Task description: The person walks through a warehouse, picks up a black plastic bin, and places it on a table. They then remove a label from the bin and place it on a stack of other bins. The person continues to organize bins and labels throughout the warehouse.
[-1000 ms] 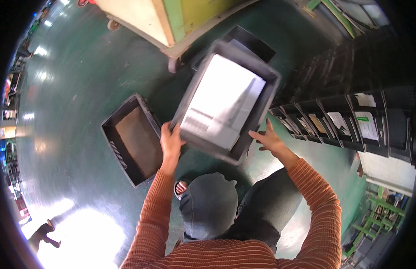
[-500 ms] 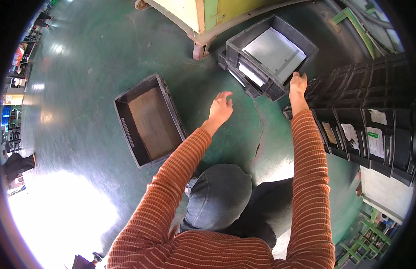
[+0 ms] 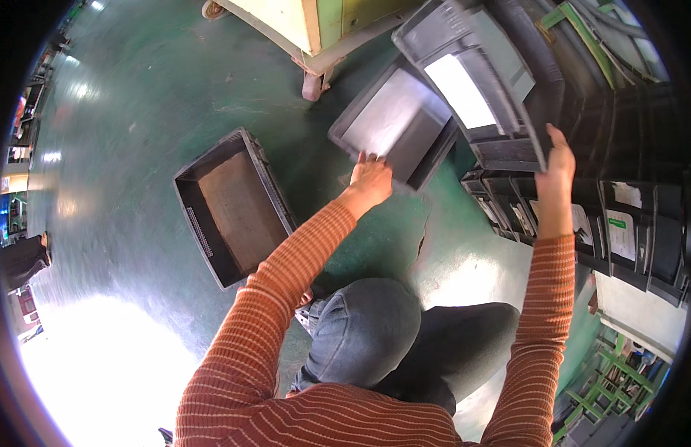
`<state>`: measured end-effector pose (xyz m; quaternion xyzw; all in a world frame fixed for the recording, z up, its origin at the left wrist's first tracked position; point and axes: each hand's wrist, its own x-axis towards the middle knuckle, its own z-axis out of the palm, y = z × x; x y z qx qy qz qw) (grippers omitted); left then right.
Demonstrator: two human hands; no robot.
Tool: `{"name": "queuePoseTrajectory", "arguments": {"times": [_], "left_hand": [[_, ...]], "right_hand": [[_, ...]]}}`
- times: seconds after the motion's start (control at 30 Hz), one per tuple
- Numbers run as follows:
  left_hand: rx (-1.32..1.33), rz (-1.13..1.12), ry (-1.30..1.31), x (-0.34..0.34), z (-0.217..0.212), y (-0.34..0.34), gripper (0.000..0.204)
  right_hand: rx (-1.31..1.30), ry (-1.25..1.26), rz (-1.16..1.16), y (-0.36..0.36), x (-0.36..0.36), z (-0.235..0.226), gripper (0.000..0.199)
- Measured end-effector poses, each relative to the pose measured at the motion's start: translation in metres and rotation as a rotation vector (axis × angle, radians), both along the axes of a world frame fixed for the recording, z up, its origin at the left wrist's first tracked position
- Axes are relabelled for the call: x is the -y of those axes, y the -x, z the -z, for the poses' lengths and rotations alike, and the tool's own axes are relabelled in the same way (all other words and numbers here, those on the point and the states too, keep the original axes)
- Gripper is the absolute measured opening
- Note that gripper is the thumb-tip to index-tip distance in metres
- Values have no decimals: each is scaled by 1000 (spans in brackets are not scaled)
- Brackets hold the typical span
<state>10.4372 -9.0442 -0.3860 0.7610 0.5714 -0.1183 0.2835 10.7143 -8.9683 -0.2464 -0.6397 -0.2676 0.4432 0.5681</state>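
Note:
My left hand (image 3: 371, 177) rests on the near edge of a grey plastic crate (image 3: 394, 130) that lies on the green floor. My right hand (image 3: 556, 162) grips the lower corner of a second grey crate (image 3: 480, 74), which is lifted and tilted, with a white sheet inside it. A third grey crate (image 3: 230, 205), brownish inside, sits on the floor to my left, away from both hands. Both arms wear orange striped sleeves.
A cream and green wheeled cart (image 3: 316, 33) stands beyond the crates. Rows of dark crates with white labels (image 3: 621, 223) are stacked at the right. My knees (image 3: 375, 335) are bent below me. Green racking (image 3: 621, 365) shows at lower right.
Earlier both hands carried one crate with a white sheet. It was set down. Now the right hand lifts the upper crate off, and the left hand has reached the lower crate's edge.

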Motion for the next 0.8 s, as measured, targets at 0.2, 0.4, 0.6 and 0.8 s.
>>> {"name": "queuePoseTrajectory", "arguments": {"times": [0.2,0.4,0.6,0.8], "left_hand": [[186,-764,-132,4,97,15,52],[-16,-945,-38,5,143,-4,71],[103,-629,62,7,138,-24,60],[564,-844,-236,33,113,7,37]], "right_hand": [[-170,9,34,33,46,-39,26],[-212,-122,-126,33,72,-35,29],[-86,-107,-153,39,80,-31,33],[276,-82,-194,51,91,3,37]]}}
